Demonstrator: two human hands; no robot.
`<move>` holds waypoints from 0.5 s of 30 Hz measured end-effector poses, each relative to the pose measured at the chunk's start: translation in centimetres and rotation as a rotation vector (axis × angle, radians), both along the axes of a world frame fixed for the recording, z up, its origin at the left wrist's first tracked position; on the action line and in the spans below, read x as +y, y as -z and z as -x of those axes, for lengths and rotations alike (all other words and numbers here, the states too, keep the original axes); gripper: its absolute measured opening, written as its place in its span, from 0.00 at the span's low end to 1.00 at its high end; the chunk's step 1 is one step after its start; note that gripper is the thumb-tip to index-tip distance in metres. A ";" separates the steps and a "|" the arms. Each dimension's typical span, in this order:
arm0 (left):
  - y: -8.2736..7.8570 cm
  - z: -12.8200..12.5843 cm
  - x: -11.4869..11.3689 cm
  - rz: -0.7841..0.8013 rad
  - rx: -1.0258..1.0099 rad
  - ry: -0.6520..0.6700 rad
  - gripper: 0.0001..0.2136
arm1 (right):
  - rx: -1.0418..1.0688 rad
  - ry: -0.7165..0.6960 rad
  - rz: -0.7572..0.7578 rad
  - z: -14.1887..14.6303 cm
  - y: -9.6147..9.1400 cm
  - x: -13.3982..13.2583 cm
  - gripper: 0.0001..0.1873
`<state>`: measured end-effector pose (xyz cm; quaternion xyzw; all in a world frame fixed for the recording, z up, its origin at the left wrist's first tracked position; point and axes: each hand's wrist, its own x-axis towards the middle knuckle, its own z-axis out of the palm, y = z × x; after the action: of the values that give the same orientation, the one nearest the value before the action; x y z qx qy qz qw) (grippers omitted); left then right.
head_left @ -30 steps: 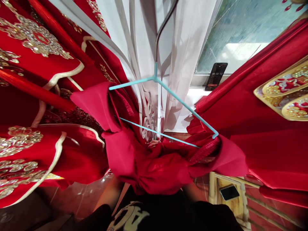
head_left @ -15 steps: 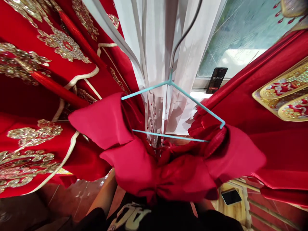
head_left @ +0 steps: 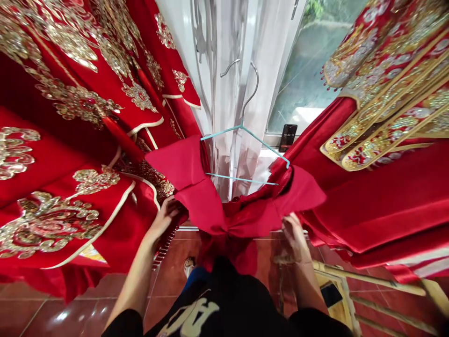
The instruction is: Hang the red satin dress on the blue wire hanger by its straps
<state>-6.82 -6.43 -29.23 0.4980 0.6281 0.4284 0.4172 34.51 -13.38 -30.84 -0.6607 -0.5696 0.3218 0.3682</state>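
Left hand (head_left: 163, 219) and right hand (head_left: 293, 234) each pinch the red satin garment (head_left: 224, 220), the blue hanger (head_left: 242, 125) already inside its shoulders.

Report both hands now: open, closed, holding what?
Left hand: closed, holding the red satin garment.
Right hand: closed on the garment's lower edge.

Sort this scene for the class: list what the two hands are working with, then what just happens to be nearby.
Working with: left hand, right hand, red garment, blue hanger.

Just nearby: embroidered red robes, white curtain, phone.
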 end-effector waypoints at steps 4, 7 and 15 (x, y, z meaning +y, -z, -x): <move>-7.5 0.5 -5.2 -0.362 0.502 -0.179 0.11 | 0.265 0.451 -0.553 -3.5 -4.0 0.5 0.12; -12.9 -4.0 -7.1 -1.023 0.604 -0.189 0.15 | 0.194 0.461 -0.815 -3.0 -9.7 2.9 0.13; -17.1 -21.3 4.4 -1.015 1.399 0.573 0.20 | -0.541 0.025 -0.359 2.7 -16.1 14.7 0.31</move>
<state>14.46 -2.00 -12.12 0.9051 0.3262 0.1334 -0.2380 31.83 1.34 -14.69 -0.6537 -0.6864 0.0244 0.3177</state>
